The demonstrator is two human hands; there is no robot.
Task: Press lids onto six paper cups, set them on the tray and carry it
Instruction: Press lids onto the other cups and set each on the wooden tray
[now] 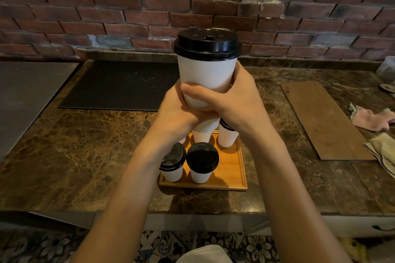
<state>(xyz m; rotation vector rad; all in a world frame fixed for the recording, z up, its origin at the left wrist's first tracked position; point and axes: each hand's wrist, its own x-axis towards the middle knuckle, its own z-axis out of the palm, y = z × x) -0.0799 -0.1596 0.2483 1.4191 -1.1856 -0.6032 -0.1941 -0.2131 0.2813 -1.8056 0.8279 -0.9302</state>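
A white paper cup [205, 74] with a black lid [207, 44] is held up high in front of me, above the tray. My left hand [175, 111] and my right hand [230, 100] both grip its lower part, fingers wrapped round it. Below, a small wooden tray [232, 168] lies on the marble counter. On it stand several white cups: two lidded ones at the front [173, 161] [202, 161], and others at the back [227, 136] partly hidden by my hands.
The brown marble counter [96, 145] runs to a brick wall [106, 6]. A black mat [121, 85] lies at the back left, a wooden board [324, 117] at the right, with cloths [374, 117] beyond it. A steel surface [25, 92] sits far left.
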